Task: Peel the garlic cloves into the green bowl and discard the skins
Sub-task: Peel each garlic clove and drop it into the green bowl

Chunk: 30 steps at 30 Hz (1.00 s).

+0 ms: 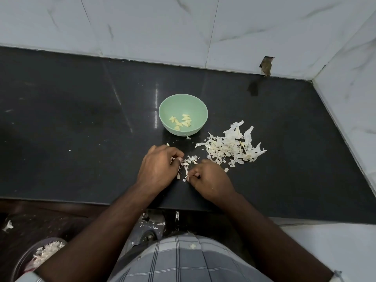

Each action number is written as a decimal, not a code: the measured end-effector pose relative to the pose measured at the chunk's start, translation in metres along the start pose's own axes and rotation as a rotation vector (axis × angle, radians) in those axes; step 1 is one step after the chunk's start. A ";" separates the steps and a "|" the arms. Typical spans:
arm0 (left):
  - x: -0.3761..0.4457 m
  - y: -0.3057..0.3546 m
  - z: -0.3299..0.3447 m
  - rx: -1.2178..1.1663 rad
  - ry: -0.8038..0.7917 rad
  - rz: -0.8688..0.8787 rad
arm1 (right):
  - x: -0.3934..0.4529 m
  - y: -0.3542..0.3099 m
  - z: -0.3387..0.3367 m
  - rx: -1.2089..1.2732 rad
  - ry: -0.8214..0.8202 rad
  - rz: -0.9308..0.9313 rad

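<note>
Both hands are working close together near the front edge of the dark counter (61, 123), fingers curled. Pinching between thumb and fingertips, the right hand (209, 180) is holding a small white scrap of garlic skin at its fingertips, while the left hand (158, 169) is curling its fingers round something pale that is mostly hidden under them; whether that is a clove or only skin cannot be told. Between the two hands a little scatter of loose skins (190, 160) is lying on the counter, touching or nearly touching the fingertips of both. Beyond the hands the green bowl (200, 107) is sitting upright on the counter, holding a small cluster of peeled garlic cloves (181, 122) at its bottom. Just to the right of the bowl and the hands, a larger pile of skins (232, 146) is spreading across the counter, apart from the bowl. Down at the lower left, below the counter's edge, a round bin (22, 259) is showing more white skins inside it. A checked shirt (179, 261) is filling the bottom of the view, and pale marbled wall tiles (162, 27) are running behind the counter.
</note>
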State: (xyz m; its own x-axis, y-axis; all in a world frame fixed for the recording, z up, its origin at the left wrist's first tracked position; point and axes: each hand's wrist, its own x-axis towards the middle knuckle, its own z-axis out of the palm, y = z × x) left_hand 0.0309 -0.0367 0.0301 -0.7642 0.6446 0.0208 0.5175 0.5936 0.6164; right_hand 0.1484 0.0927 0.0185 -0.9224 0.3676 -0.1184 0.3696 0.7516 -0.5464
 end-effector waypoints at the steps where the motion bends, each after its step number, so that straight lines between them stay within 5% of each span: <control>1: -0.001 0.000 -0.001 -0.006 0.003 -0.007 | 0.000 -0.001 0.001 -0.024 -0.008 -0.003; 11: 0.000 0.009 -0.014 -0.171 -0.040 -0.010 | 0.004 -0.013 -0.028 0.456 0.058 0.135; 17: 0.003 0.018 -0.014 -0.571 -0.261 -0.181 | 0.003 -0.016 -0.046 0.442 0.136 0.096; 30: 0.005 0.042 0.003 -0.811 -0.212 -0.400 | 0.001 -0.015 -0.044 0.560 0.304 0.257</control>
State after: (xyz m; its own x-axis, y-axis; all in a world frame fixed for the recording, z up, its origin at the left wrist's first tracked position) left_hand 0.0499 -0.0071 0.0532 -0.7004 0.5861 -0.4073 -0.2580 0.3241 0.9101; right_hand 0.1473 0.1061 0.0631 -0.7105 0.6952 -0.1088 0.3838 0.2534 -0.8880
